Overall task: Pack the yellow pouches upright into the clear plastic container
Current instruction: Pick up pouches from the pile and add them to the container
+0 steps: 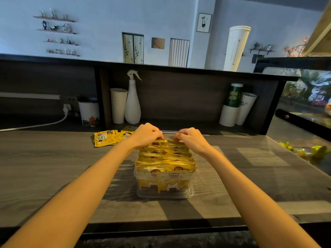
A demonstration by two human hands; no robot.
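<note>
A clear plastic container (pixel 164 193) stands in the middle of the wooden counter. Several yellow pouches (pixel 165 161) stand upright in it in two rows, front to back. My left hand (pixel 146 134) and my right hand (pixel 190 138) are both at the far end of the container. Their curled fingers pinch the top edges of the rearmost pouches there. A small pile of loose yellow pouches (pixel 109 137) lies flat on the counter to the left, behind my left forearm.
A white spray bottle (pixel 132 102) and paper cups (pixel 118 105) stand under the raised shelf behind the container. More cups (pixel 236 108) stand at the back right. A white cable (pixel 44 124) runs at the left. Yellow-green items (pixel 308 151) lie at the right edge.
</note>
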